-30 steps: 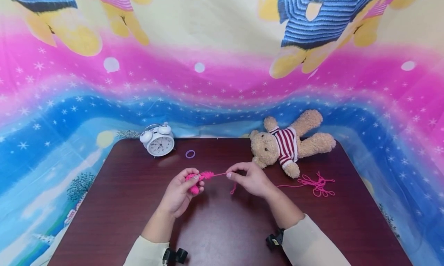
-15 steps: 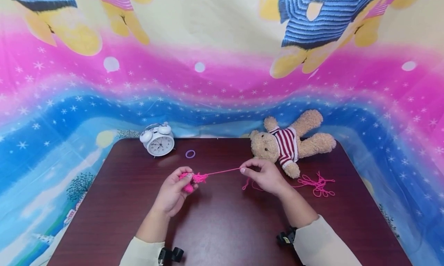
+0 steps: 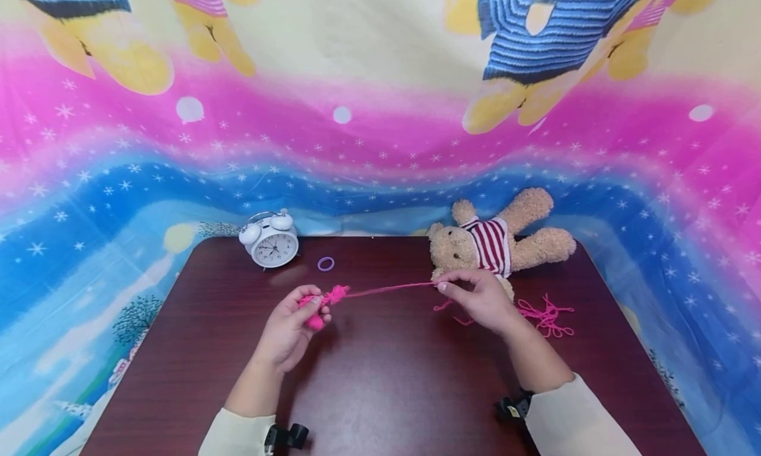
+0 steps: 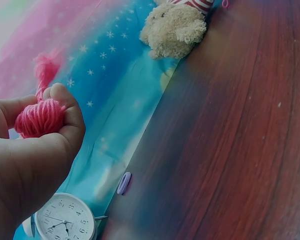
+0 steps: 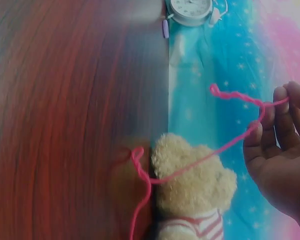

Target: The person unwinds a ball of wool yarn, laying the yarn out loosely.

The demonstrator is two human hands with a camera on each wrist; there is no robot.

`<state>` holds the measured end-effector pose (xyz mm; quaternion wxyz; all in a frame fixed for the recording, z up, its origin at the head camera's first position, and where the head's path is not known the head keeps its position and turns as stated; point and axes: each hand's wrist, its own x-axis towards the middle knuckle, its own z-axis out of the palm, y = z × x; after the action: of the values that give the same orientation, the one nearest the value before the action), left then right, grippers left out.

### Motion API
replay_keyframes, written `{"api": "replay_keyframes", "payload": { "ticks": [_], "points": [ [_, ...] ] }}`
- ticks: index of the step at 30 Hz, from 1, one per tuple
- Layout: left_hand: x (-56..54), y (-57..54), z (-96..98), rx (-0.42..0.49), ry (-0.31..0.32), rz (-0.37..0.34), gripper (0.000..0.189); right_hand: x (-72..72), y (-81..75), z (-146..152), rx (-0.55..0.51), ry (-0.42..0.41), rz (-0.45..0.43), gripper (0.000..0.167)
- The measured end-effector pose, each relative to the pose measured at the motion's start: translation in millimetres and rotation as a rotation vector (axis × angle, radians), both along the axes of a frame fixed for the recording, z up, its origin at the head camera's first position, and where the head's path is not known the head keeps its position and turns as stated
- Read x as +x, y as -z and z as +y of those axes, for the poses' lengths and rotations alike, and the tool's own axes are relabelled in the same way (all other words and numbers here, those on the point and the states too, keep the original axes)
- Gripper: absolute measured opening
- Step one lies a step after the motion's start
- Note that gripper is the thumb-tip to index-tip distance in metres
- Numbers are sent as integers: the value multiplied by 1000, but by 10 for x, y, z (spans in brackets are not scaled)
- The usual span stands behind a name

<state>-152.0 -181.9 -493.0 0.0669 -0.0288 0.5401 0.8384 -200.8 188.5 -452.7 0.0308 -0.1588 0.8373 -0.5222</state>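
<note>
A small wound bundle of pink yarn [image 4: 40,119] is pinched between the thumb and fingers of my left hand [image 3: 284,327], raised over the table. A tuft of loops sticks out of the bundle toward the right. From that tuft a strand of yarn [image 3: 389,289] stretches across to my right hand [image 3: 478,301], whose thumb and forefinger pinch it. Below the right fingers the slack yarn [image 5: 205,159] hangs in twisted loops. More of it lies as a loose tangle [image 3: 547,316] on the table to the right, partly behind the right forearm.
A white alarm clock [image 3: 275,250] stands at the back left of the dark wooden table [image 3: 380,383]. Beside it lies a purple ring [image 3: 326,264]. A teddy bear [image 3: 454,248] in a striped shirt lies at the back right. A printed cloth [image 3: 357,198] hangs behind.
My right hand has moved to the right with the strand, and the stretch between the hands has grown longer. My left hand has shifted slightly left with the bundle.
</note>
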Motion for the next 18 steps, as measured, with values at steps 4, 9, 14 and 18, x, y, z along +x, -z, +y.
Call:
{"api": "replay_keyframes", "payload": {
  "ticks": [4,9,14,18],
  "points": [
    [4,-9,-29,-9,-12,-4,14,1,-25,101,25,44,7,20],
    [7,-15,-65,-9,-12,4,19,6,-40,219,25,86,-5,19],
    [11,-9,-119,-5,-30,0,16,23,-35,373,61,128,-12,25],
    [18,-16,-168,-9,-46,1,17,39,-29,499,87,160,-8,26]
  ]
}}
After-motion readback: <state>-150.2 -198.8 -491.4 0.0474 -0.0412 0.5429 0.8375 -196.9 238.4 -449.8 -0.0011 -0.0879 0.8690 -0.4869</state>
